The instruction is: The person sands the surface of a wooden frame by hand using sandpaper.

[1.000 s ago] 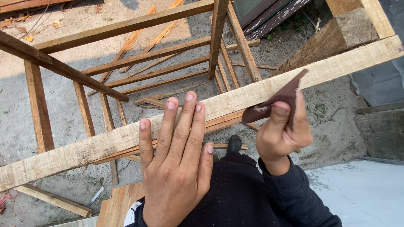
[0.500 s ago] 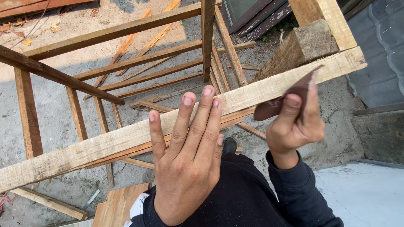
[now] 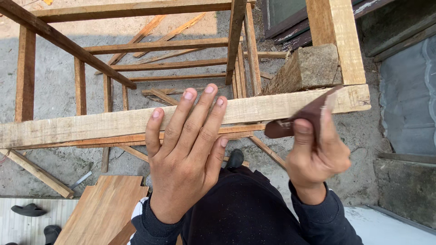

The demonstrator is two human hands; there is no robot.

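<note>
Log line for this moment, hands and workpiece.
left hand: flat on wooden rail | right hand: pinching sandpaper against rail

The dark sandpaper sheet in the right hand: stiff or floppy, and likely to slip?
The sandpaper sheet probably handles floppy: it folds around the right hand fingers. It looks thin, so likely light. Its gritty face pressed on the wooden rail should grip rather than slide.

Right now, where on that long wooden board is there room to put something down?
The long board is bare on its left stretch, from the far left end up to the left hand. The right part is crowded: the right hand presses dark sandpaper near the end, leaving only a small gap between the hands.
</note>
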